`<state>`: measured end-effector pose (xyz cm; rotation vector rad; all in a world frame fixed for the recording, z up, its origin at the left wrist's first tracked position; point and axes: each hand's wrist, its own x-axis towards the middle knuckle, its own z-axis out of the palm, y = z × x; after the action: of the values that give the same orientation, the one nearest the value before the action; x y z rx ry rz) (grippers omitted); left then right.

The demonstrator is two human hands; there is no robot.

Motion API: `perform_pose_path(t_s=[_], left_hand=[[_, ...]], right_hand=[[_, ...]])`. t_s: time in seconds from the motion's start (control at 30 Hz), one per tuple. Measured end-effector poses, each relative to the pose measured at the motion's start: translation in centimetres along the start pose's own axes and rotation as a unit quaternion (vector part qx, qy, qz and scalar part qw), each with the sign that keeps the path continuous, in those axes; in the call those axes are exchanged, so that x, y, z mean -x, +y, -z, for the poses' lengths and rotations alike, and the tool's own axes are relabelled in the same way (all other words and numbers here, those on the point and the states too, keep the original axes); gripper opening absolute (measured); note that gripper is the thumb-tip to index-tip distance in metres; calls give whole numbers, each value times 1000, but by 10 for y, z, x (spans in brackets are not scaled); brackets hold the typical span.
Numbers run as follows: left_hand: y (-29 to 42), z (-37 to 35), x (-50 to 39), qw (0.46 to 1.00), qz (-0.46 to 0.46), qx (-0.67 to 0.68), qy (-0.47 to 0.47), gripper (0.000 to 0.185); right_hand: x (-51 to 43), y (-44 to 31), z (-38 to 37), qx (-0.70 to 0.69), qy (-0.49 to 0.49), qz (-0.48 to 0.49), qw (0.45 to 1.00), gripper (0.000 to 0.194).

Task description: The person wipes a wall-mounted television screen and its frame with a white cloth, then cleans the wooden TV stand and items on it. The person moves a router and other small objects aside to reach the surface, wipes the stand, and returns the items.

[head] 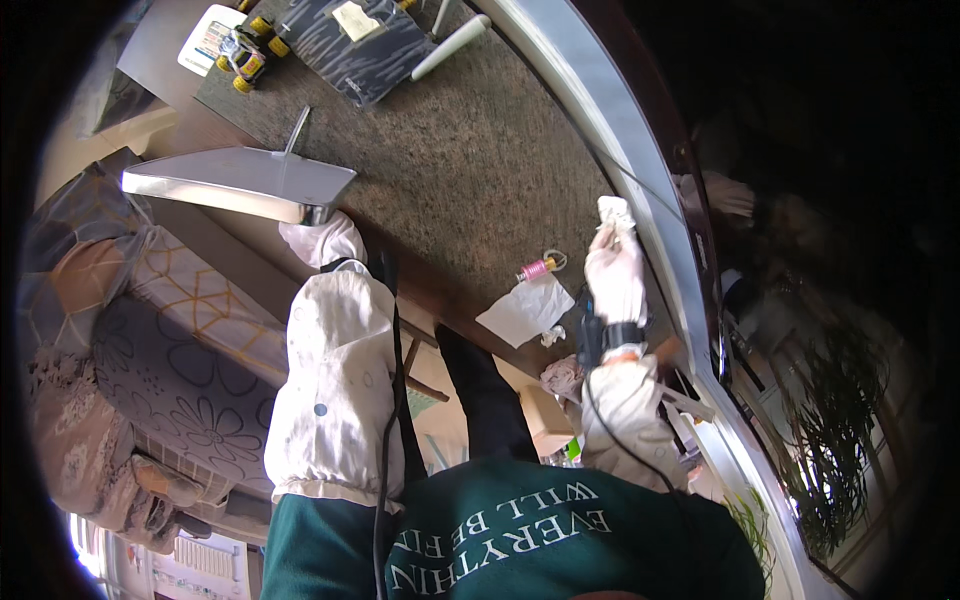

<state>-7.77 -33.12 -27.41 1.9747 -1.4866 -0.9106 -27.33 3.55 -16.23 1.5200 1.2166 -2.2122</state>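
Observation:
My left hand (326, 236), in a pale glove, is at the lower corner of a flat rectangular panel (240, 169) with a shiny silver rim and a thin metal rod standing out from its back. The panel is tilted beside the table's left edge, and my fingers are mostly hidden behind it. At the table's right side, my gloved right hand (616, 266) pinches a crumpled white tissue (616, 210). Closer to me lie a small pink bottle (537, 270) with a yellow top and pale loop, a creased white sheet (525, 309) and a small crumpled scrap (553, 335).
The dark mottled table (450, 150) bears a toy truck (246, 60) with yellow wheels, a plastic-wrapped dark flat item (352, 52) and a white bar (452, 47) at the back. A pale frame (622, 112) and dark reflective screen (787, 225) border its right. A patterned sofa (187, 375) stands left.

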Motion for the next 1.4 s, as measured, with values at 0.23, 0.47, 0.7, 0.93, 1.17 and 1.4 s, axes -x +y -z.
perform_pose_path(t_s=[0.23, 0.47, 0.7, 0.93, 1.17, 1.4], left_hand=[[-36, 3, -8, 874, -49, 438, -206, 42], [-31, 0, 5, 939, 37, 331, -91, 55], [-29, -11, 8, 947, 40, 313, -64, 52], [-42, -8, 6, 939, 59, 336, -44, 49], [-45, -2, -1, 904, 104, 409, -64, 43], [-37, 0, 5, 972, 27, 228, -56, 38]], right_hand=[[40, 67, -109, 38, -132, -75, 988, 34], [-28, 67, -194, 166, -129, 34, 977, 37], [-110, 79, -213, 782, -170, 383, 461, 30], [-89, 109, -242, 608, -278, 421, 613, 35], [-11, 101, -268, 705, -161, 398, 564, 28], [-19, 125, -274, 399, -324, 327, 793, 9]])
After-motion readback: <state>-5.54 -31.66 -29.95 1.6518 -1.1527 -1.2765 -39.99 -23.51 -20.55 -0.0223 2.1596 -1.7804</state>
